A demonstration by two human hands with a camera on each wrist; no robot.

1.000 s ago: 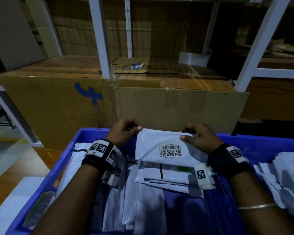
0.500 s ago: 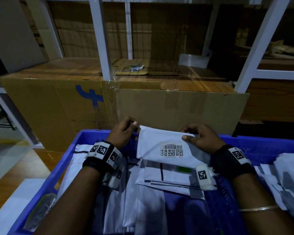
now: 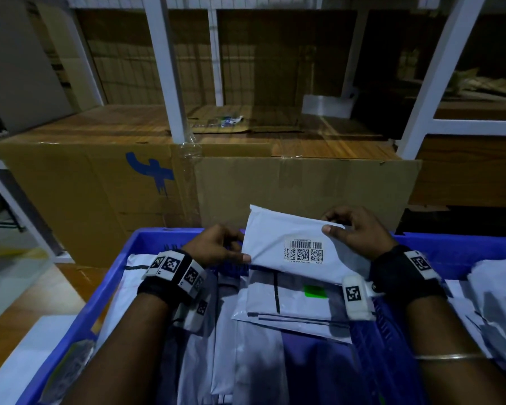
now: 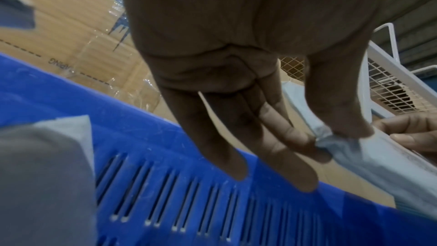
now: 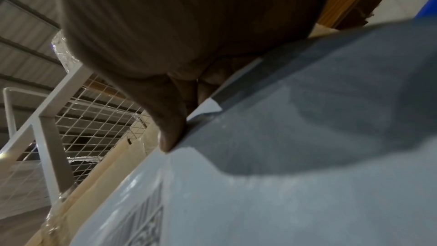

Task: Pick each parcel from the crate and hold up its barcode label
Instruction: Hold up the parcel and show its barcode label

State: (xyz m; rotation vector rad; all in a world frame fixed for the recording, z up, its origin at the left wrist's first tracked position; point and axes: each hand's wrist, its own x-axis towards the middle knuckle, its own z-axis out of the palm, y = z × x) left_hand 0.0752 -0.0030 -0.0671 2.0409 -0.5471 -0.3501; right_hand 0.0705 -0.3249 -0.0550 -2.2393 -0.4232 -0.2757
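A white poly-mailer parcel [image 3: 278, 238] is held tilted above the far end of the blue crate [image 3: 111, 273], its barcode label [image 3: 303, 250] facing me. My left hand [image 3: 216, 247] pinches the parcel's lower left corner between thumb and fingers; the left wrist view shows that pinch on the parcel [image 4: 354, 149]. My right hand [image 3: 354, 229] grips the upper right edge, thumb on the front face. In the right wrist view the parcel [image 5: 283, 184] fills the frame with the label [image 5: 144, 222] at the bottom. More white parcels [image 3: 292, 299] lie stacked in the crate beneath.
A large taped cardboard box [image 3: 100, 182] stands right behind the crate. White metal rack posts [image 3: 164, 68] rise above it, with wire mesh shelving [image 4: 387, 85]. A second heap of white parcels [image 3: 497, 299] lies at the right. Wooden floor [image 3: 27, 302] shows at left.
The parcel has been raised and tilted, its left top corner now higher. My left hand slid from the top left corner down to the lower left corner; the right hand keeps its grip.
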